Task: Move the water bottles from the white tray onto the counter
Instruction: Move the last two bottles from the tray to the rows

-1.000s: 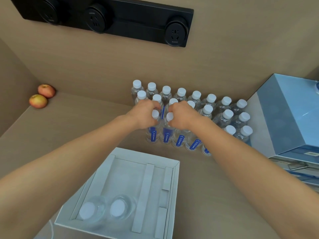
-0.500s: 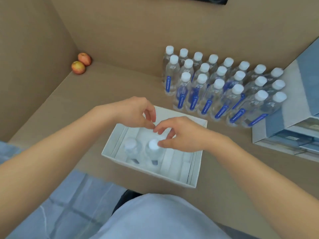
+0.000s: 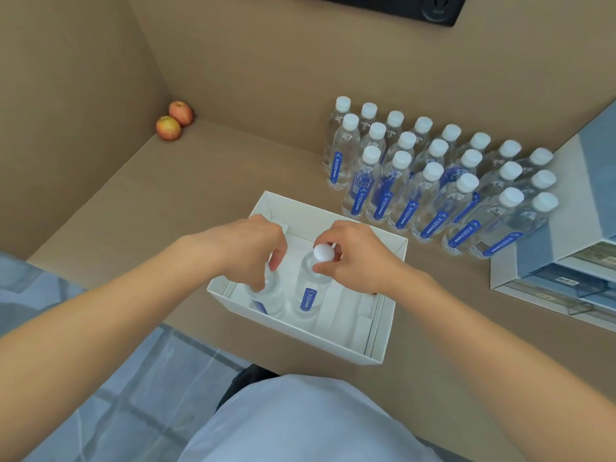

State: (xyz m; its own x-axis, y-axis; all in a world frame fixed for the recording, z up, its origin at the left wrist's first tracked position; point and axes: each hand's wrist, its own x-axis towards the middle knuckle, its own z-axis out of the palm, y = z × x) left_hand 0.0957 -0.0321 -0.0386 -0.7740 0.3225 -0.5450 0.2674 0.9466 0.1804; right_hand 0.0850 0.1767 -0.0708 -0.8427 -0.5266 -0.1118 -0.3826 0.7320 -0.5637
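Observation:
A white tray (image 3: 383, 331) sits on the brown counter (image 3: 186, 201) near its front edge. Two clear water bottles with blue labels stand inside at its left. My left hand (image 3: 248, 250) is closed over the neck of the left bottle (image 3: 268, 296), hiding its cap. My right hand (image 3: 358, 258) pinches the neck of the right bottle (image 3: 310, 288) just under its white cap. Several more bottles (image 3: 430, 175) stand in rows on the counter behind the tray.
Two apples (image 3: 175, 121) lie in the back left corner. A stack of blue and white boxes (image 3: 573, 228) stands at the right edge. A black socket strip (image 3: 436, 10) is on the back wall. The counter's front edge runs just below the tray.
Both hands left the bottles on the counter, came back over the tray and have closed on the two bottles inside it. The view has tilted down.

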